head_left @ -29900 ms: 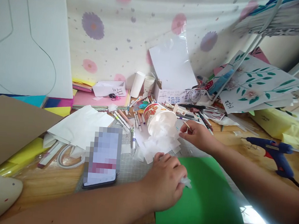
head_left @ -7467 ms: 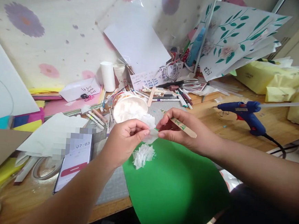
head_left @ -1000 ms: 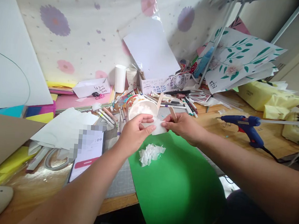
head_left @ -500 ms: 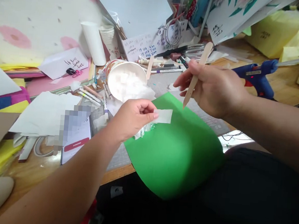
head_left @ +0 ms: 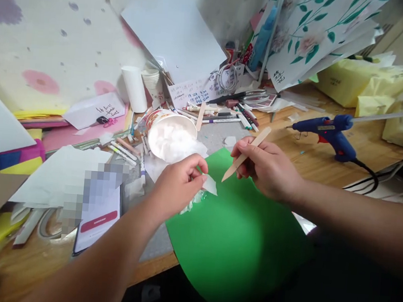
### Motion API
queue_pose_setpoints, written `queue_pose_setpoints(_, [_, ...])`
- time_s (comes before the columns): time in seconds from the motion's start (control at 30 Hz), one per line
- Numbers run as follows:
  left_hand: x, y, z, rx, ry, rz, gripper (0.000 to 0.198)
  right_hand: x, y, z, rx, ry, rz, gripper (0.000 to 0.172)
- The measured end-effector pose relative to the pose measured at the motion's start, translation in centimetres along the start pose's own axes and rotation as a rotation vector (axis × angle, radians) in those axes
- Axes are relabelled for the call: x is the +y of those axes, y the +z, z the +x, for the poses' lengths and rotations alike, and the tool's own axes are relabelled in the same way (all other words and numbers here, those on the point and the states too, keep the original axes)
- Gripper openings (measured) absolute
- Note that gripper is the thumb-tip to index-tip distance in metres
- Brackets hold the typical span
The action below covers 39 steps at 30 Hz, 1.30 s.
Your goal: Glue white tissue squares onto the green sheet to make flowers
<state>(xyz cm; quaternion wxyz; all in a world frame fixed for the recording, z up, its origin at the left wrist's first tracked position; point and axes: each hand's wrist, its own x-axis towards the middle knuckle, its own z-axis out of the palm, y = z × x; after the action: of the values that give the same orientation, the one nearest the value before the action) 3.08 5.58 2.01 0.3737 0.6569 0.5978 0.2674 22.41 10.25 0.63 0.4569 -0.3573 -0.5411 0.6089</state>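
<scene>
Hands [head_left: 179, 184] apart, paper [head_left: 211, 185] pinched, stick [head_left: 235, 166] slanted

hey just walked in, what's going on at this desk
A person's left hand pinches a small white paper piece above a green sheet. The right hand holds a flat wooden stick, its pointed end near that piece. A crumpled white cluster shows on the green sheet, partly hidden by the left hand. Behind lies a tipped tub with white pieces at its mouth; a blue glue gun is off to the right.
</scene>
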Motion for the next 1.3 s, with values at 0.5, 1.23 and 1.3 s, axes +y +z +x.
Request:
queue_pose_setpoints(0.5, [-0.3, -0.1, -0.1, 0.0, 0.039, 0.066, 0.008, 1.8, -0.1, 0.4, 0.079, -0.078, -0.062, 0.025])
queue_pose_setpoints(1.23, [-0.3, 0.7, -0.2, 0.221, 0.319, 0.376, 0.007, 1.3, -0.4, -0.2, 0.019, -0.048, -0.163, 0.016])
queue_pose_setpoints(1.3, [0.0, 0.4, -0.3, 0.136, 0.293, 0.396, 0.008, 1.3, -0.2, -0.3, -0.002, -0.025, -0.184, 0.017])
